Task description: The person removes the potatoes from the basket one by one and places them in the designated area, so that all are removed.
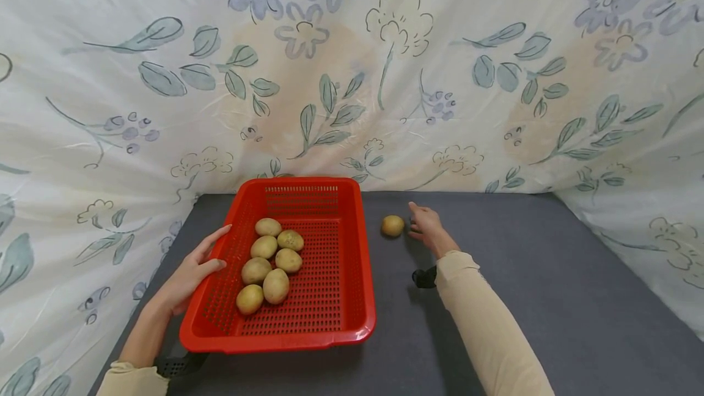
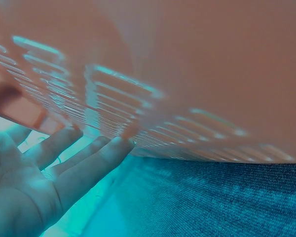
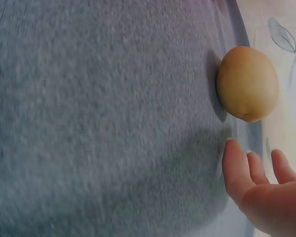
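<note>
Hands (image 1: 192, 271) beside basket (image 1: 352, 322) (7 potatoes (image 1: 269, 258))

The left hand (image 1: 189, 271) is lying at the near left of the scene, palm turned inward and fingers (image 2: 84, 165) stretching straight toward the far side, with the thumb spreading off to the right. Its forearm is running back toward the near left corner, bare up to a cream cuff at the bottom edge. The right hand (image 1: 426, 228) is reaching farther out, right of centre, with fingers (image 3: 237, 170) loosely extending to the left and gripping nothing. Its arm, in a cream sleeve, is angling in from the near right.
</note>
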Action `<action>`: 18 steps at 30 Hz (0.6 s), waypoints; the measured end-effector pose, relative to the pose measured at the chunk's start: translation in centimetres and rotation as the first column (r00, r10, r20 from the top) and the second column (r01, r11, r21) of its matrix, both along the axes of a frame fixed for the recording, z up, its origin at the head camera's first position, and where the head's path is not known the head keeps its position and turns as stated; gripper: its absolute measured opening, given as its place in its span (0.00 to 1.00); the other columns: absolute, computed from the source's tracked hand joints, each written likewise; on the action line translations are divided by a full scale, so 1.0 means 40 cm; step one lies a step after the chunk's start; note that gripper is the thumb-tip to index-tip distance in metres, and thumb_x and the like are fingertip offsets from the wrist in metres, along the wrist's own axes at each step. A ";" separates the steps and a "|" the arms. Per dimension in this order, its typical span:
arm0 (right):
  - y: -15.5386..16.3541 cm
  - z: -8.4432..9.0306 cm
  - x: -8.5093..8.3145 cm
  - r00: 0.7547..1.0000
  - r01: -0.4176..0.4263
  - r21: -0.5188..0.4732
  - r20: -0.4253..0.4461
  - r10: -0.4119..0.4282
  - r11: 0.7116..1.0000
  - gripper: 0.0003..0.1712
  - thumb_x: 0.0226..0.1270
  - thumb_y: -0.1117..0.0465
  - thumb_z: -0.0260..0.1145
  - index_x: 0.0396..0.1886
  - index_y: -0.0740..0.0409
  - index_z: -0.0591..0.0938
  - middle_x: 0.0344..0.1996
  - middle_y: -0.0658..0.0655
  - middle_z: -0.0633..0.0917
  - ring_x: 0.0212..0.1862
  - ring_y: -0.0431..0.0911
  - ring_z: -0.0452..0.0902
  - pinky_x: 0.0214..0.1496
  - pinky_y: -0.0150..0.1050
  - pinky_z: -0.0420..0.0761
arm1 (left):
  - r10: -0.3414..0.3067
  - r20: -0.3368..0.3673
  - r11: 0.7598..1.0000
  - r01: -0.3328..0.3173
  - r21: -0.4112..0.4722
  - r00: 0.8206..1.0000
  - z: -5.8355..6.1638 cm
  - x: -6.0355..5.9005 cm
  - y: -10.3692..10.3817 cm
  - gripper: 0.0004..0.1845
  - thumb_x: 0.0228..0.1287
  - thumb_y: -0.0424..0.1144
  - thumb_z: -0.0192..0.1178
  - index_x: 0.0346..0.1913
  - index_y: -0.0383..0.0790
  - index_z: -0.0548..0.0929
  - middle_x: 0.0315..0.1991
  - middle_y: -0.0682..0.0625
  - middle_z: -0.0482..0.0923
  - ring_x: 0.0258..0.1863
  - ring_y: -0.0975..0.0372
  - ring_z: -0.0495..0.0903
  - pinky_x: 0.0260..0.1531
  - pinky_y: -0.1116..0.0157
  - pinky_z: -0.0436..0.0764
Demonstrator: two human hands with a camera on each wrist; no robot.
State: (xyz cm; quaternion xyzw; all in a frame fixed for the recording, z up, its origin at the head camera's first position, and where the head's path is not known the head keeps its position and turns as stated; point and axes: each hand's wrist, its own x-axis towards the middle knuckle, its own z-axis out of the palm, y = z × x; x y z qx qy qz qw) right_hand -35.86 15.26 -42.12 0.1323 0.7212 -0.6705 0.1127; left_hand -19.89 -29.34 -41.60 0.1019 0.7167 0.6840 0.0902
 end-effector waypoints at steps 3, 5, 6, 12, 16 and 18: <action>0.014 0.001 -0.002 1.000 -0.003 -0.032 0.002 0.003 0.999 0.34 0.77 0.50 0.43 0.74 0.64 0.53 0.70 0.71 0.56 0.69 0.62 0.53 0.63 0.50 0.66 | 0.000 0.003 1.000 0.000 0.001 1.000 0.000 0.000 0.000 0.35 0.71 0.29 0.44 0.76 0.50 0.45 0.64 0.31 0.52 0.47 0.53 0.79 0.38 0.50 0.80; 0.021 0.005 -0.002 1.000 -0.006 -0.051 0.004 0.006 0.999 0.33 0.78 0.49 0.42 0.73 0.64 0.54 0.70 0.71 0.55 0.69 0.62 0.54 0.63 0.51 0.65 | 0.001 0.004 1.000 -0.001 0.001 1.000 0.000 0.000 0.000 0.35 0.70 0.29 0.44 0.76 0.50 0.45 0.64 0.30 0.52 0.47 0.53 0.79 0.38 0.50 0.80; 0.025 0.008 -0.002 1.000 -0.008 -0.058 0.006 0.008 0.998 0.33 0.78 0.49 0.40 0.73 0.65 0.53 0.70 0.71 0.55 0.68 0.62 0.54 0.63 0.51 0.65 | 0.002 0.003 1.000 -0.002 0.000 1.000 -0.001 0.000 0.000 0.35 0.70 0.29 0.44 0.76 0.50 0.45 0.64 0.30 0.52 0.47 0.53 0.79 0.38 0.50 0.80; 0.043 0.036 -0.003 1.000 -0.015 -0.103 0.015 0.016 0.995 0.34 0.78 0.47 0.37 0.74 0.63 0.52 0.69 0.70 0.56 0.68 0.60 0.56 0.63 0.50 0.65 | 0.005 -0.001 1.000 -0.005 -0.008 1.000 -0.002 -0.001 0.000 0.35 0.70 0.29 0.44 0.76 0.49 0.45 0.65 0.30 0.52 0.47 0.53 0.79 0.38 0.50 0.80; 0.048 0.069 -0.011 1.000 -0.029 -0.094 0.004 0.030 0.995 0.34 0.78 0.47 0.36 0.75 0.61 0.51 0.70 0.68 0.57 0.68 0.59 0.56 0.63 0.49 0.65 | 0.000 0.000 1.000 0.000 -0.004 1.000 -0.003 -0.001 -0.001 0.35 0.71 0.29 0.44 0.76 0.49 0.45 0.65 0.30 0.51 0.47 0.53 0.78 0.38 0.50 0.80; 0.047 0.091 -0.019 1.000 -0.031 -0.093 -0.004 0.030 0.995 0.34 0.78 0.46 0.37 0.75 0.60 0.51 0.69 0.67 0.58 0.68 0.58 0.56 0.63 0.48 0.66 | -0.002 0.000 1.000 0.002 -0.002 1.000 -0.003 -0.001 -0.001 0.35 0.71 0.29 0.44 0.76 0.50 0.45 0.65 0.30 0.51 0.47 0.53 0.78 0.38 0.50 0.80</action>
